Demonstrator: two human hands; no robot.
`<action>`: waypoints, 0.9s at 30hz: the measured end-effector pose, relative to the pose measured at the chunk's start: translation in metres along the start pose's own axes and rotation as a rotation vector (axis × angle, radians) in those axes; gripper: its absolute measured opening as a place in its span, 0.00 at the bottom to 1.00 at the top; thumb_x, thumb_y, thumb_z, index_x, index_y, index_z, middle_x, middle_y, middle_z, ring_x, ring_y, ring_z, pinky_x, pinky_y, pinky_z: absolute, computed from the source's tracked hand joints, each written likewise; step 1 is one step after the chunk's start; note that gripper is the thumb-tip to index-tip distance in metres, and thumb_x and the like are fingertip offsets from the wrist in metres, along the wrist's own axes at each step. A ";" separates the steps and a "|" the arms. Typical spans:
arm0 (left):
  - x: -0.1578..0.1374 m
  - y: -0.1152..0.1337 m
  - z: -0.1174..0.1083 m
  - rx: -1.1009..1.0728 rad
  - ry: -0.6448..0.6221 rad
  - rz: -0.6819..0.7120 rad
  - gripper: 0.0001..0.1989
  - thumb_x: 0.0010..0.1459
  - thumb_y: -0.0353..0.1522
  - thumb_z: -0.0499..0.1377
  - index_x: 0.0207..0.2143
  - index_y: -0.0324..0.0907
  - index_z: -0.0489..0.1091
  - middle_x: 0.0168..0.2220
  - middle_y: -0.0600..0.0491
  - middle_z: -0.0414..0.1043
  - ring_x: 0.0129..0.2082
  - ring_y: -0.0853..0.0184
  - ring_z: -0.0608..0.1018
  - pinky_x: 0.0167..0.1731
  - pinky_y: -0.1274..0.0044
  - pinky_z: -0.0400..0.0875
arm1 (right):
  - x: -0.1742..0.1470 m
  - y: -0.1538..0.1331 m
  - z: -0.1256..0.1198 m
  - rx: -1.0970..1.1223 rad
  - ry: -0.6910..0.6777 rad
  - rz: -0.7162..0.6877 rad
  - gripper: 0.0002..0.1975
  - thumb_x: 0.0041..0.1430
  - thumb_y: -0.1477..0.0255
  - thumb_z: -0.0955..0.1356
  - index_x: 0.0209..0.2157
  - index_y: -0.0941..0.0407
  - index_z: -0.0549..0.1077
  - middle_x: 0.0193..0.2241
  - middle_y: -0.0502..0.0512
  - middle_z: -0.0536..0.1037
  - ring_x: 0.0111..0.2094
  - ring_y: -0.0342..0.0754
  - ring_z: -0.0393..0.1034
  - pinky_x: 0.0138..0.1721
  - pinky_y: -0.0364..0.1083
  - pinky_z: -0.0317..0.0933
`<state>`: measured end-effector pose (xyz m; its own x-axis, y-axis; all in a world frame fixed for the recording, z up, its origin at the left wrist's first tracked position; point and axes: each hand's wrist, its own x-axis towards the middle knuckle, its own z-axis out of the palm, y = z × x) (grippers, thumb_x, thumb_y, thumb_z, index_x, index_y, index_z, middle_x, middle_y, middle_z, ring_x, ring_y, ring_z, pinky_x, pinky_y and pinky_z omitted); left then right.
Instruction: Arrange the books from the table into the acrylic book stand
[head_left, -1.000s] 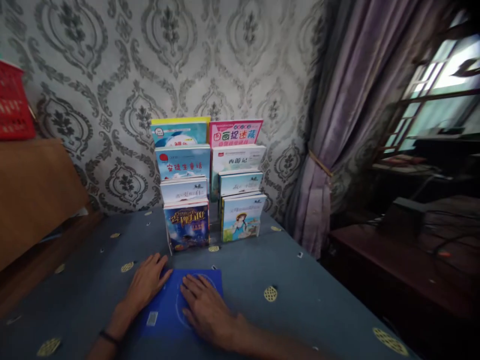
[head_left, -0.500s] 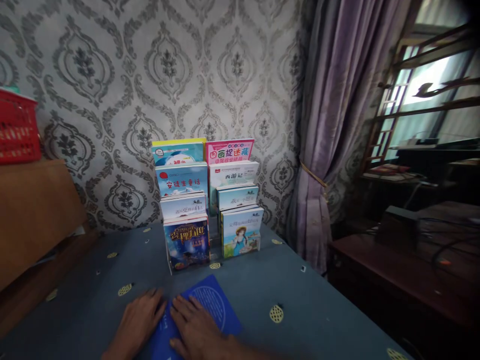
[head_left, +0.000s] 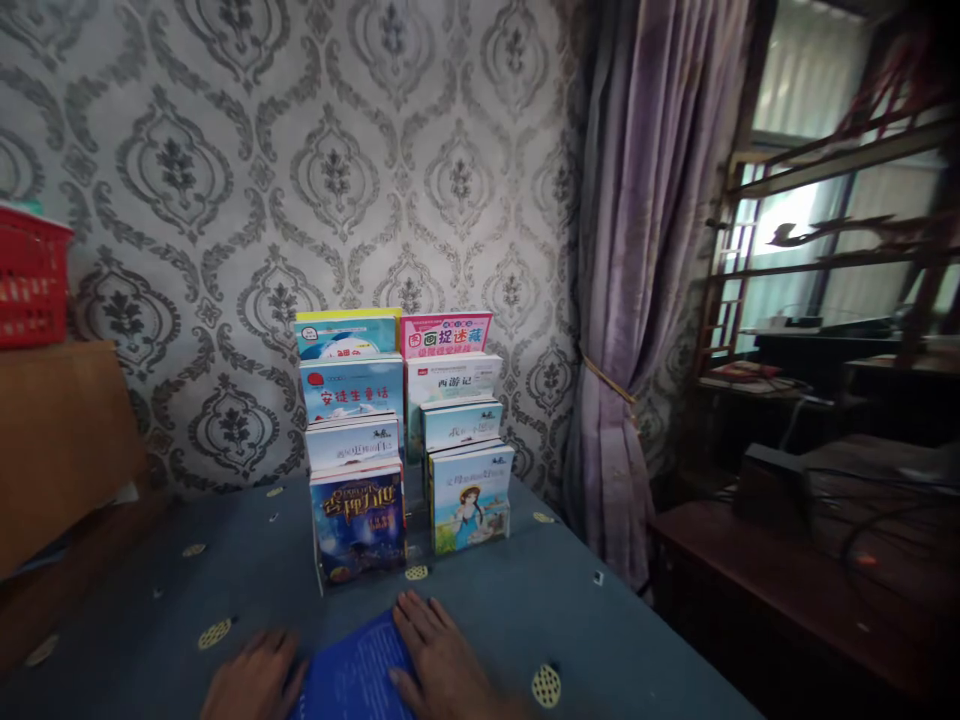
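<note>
Blue book [head_left: 352, 672]: deep blue, looks closed
Pale print [head_left: 371, 684]: too blurred to read
Pose: flat, turned askew
Place: near side, left of middle, partly out of view

The left hand [head_left: 251, 682] lies at the left edge of a blue book [head_left: 356, 672] and the right hand [head_left: 442, 660] over its right edge, on a dark cloth [head_left: 607, 650] (dotted with yellow pineapples), before two stepped columns of upright books [head_left: 352, 440] near a patterned wall [head_left: 420, 200].
</note>
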<state>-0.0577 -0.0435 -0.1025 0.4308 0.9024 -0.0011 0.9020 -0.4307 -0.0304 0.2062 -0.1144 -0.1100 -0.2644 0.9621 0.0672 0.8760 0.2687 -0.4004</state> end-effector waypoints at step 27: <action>-0.032 0.007 0.056 -0.103 0.139 0.113 0.28 0.70 0.40 0.41 0.68 0.42 0.55 0.70 0.47 0.52 0.70 0.58 0.57 0.66 0.61 0.57 | 0.000 -0.012 0.004 -0.167 0.065 -0.001 0.29 0.71 0.62 0.57 0.65 0.63 0.62 0.66 0.66 0.60 0.68 0.57 0.52 0.68 0.61 0.46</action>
<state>-0.0669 -0.0745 -0.1591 0.5227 0.8410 0.1397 0.8427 -0.5346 0.0647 0.1939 -0.1179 -0.1087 -0.2431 0.9614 0.1289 0.9320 0.2684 -0.2435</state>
